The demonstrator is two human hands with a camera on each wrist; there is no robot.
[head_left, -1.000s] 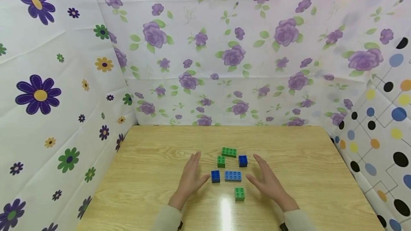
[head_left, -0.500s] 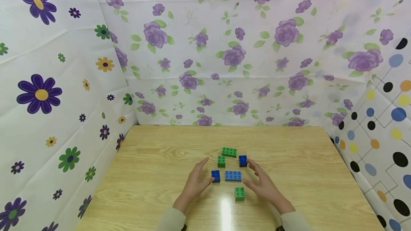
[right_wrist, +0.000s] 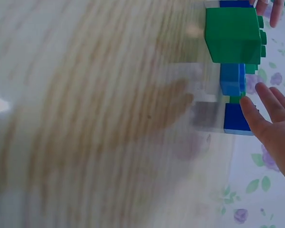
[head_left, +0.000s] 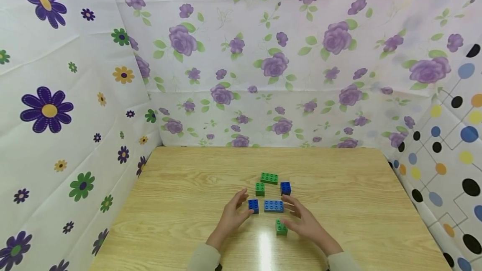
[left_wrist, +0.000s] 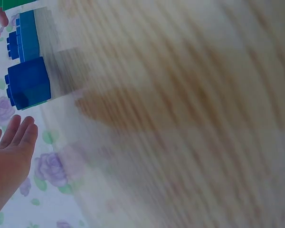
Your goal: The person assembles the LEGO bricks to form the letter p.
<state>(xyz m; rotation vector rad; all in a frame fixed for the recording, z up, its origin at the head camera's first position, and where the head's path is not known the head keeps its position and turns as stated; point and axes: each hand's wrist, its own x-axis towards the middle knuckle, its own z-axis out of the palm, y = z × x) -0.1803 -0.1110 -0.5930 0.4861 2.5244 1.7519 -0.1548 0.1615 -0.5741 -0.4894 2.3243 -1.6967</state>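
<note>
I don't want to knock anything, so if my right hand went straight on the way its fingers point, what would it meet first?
Most likely the light blue brick, just ahead of your right hand. Height is hard to judge, so the hand might pass above it.

Plain, pale beige sleeves [head_left: 204, 257]

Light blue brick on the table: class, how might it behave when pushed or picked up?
The light blue brick looks like plastic, so it is probably stiff and fairly light. Low, long and flat-sided, it seems unlikely to roll or tip. The table shines, hinting at a smooth top, so a push may slide it.
</note>
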